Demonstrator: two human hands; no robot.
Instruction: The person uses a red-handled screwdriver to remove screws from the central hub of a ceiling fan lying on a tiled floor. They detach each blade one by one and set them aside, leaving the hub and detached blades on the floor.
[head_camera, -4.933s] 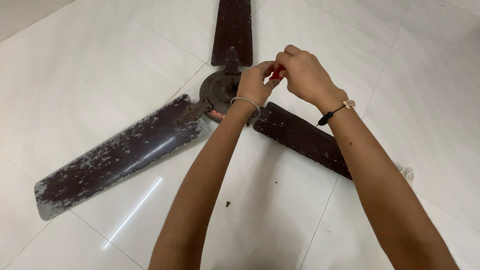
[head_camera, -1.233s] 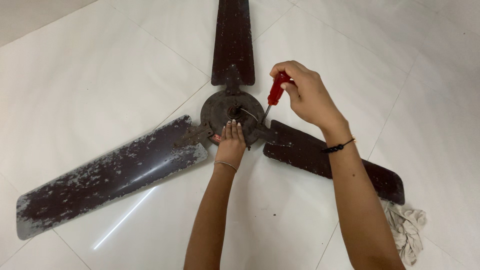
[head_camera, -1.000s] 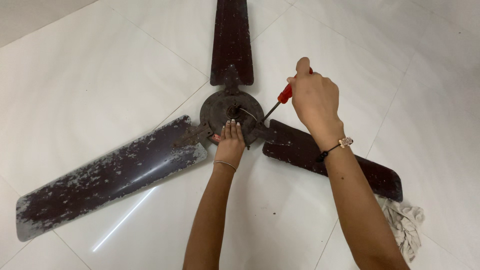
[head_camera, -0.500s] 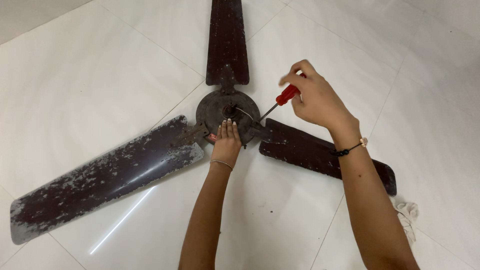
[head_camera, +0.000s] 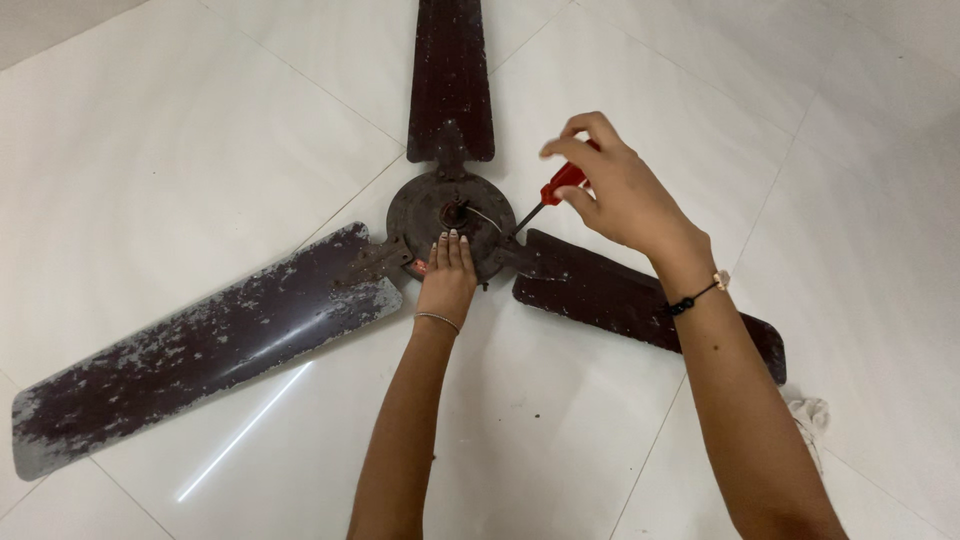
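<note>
Ceiling fan lies flat on white tiled floor, three worn dark-brown blades spread out from round motor hub. Long left blade heavily chipped to grey; far blade runs off top edge; right blade partly hidden under right forearm. Crumpled pale rag on floor just beyond right blade's tip. Small dark specks on tile near left forearm.

Left hand: palm down, fingers straight and together, pressed flat on near rim of hub; thin bangle at wrist.

Right hand: raised above hub's right side, fingers pinched round red-handled screwdriver. Shaft slants down-left, tip at hub's right edge by blade bracket.
</note>
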